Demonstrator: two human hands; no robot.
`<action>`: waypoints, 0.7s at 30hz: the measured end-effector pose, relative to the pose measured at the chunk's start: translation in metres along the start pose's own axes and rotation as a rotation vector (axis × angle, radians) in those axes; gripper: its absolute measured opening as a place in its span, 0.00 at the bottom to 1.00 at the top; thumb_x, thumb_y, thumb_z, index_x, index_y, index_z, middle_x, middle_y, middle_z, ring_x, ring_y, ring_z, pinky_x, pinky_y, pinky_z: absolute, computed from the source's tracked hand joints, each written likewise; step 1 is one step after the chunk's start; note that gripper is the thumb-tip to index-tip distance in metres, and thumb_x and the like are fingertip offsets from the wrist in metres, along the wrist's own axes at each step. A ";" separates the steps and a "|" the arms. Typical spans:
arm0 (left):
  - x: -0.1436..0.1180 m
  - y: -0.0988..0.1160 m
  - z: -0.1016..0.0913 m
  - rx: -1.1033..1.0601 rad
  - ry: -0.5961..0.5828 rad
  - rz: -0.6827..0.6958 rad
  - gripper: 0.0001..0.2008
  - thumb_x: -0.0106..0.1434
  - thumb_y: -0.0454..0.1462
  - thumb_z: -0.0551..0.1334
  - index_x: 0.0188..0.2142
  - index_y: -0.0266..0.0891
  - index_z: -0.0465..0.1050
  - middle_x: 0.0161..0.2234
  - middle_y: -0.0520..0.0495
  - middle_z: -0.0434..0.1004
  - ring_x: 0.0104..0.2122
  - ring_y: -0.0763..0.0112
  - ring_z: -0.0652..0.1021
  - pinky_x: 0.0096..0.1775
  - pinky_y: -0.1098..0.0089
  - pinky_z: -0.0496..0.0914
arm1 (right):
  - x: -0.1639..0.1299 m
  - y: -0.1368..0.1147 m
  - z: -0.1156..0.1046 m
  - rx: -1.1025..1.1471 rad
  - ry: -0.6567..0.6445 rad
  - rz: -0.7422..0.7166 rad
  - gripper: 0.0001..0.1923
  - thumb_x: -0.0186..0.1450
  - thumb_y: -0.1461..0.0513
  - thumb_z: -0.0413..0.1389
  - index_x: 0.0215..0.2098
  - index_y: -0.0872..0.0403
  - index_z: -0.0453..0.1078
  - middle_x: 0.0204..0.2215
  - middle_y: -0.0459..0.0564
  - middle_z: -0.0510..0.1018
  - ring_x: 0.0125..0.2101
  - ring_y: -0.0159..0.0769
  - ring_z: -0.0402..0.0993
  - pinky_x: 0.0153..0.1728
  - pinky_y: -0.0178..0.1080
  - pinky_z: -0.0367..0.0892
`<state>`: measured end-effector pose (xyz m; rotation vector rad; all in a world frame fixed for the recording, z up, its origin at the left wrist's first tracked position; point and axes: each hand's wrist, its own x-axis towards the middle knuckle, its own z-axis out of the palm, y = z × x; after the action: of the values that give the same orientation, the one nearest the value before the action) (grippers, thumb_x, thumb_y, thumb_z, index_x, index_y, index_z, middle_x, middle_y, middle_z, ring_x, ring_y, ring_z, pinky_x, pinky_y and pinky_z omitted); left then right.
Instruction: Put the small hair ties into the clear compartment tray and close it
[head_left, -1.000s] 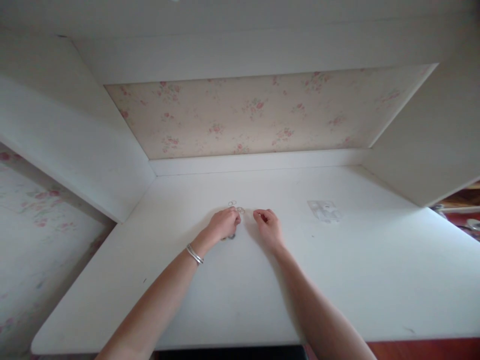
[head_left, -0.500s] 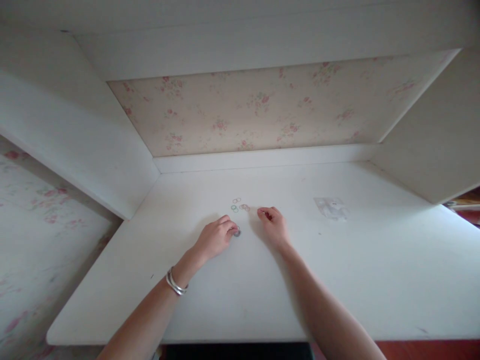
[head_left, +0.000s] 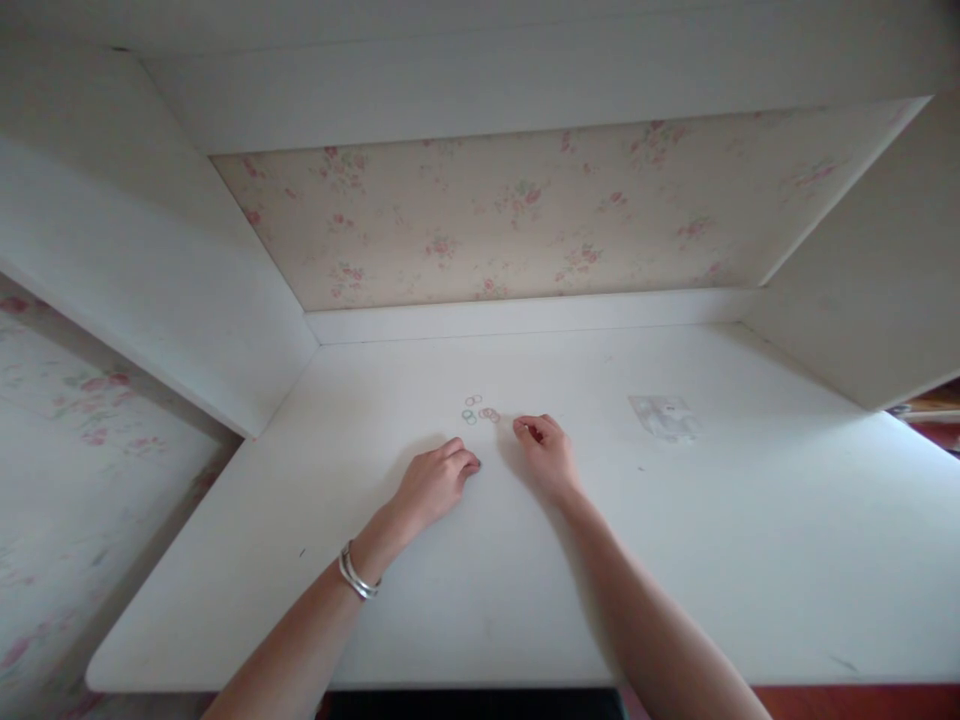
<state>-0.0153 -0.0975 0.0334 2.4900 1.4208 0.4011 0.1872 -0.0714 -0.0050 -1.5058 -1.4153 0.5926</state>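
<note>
The left hand (head_left: pixel 435 482) has drawn back toward 7 o'clock from the small coloured rings (head_left: pixel 478 410), fingers curled on the white desk (head_left: pixel 675 560), its grasp unclear. The right hand (head_left: pixel 546 452) stays loosely curled at their 4 o'clock, contents unclear.

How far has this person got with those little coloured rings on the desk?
Hard to say. A few small rings lie loose in a cluster on the white desk, apart from both hands. The left hand presses its fingertips down on something small nearer the person; the right hand pinches something tiny. A clear packet lies to the right, untouched.
</note>
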 end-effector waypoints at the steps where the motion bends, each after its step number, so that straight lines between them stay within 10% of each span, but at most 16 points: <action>1: 0.000 0.000 0.000 0.000 0.003 -0.002 0.12 0.66 0.39 0.52 0.38 0.45 0.74 0.37 0.50 0.74 0.36 0.70 0.76 0.37 0.71 0.66 | 0.000 -0.001 0.000 -0.003 -0.001 0.003 0.15 0.62 0.53 0.50 0.32 0.52 0.75 0.27 0.47 0.73 0.27 0.32 0.66 0.31 0.35 0.61; 12: 0.001 -0.015 -0.007 -0.210 0.116 -0.015 0.12 0.65 0.41 0.54 0.35 0.43 0.76 0.31 0.50 0.73 0.30 0.73 0.73 0.34 0.73 0.64 | 0.000 0.001 0.000 -0.013 -0.029 0.006 0.13 0.62 0.54 0.52 0.33 0.52 0.75 0.28 0.47 0.73 0.27 0.30 0.66 0.31 0.34 0.60; 21: -0.002 -0.062 -0.007 -0.584 0.281 -0.453 0.19 0.59 0.50 0.57 0.38 0.37 0.74 0.25 0.52 0.72 0.26 0.72 0.70 0.29 0.73 0.62 | 0.000 0.000 0.001 -0.023 -0.031 0.016 0.14 0.62 0.54 0.52 0.32 0.52 0.75 0.27 0.47 0.72 0.26 0.31 0.65 0.30 0.34 0.60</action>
<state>-0.0678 -0.0678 0.0181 1.6465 1.6183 0.9331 0.1860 -0.0714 -0.0057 -1.5334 -1.4393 0.6145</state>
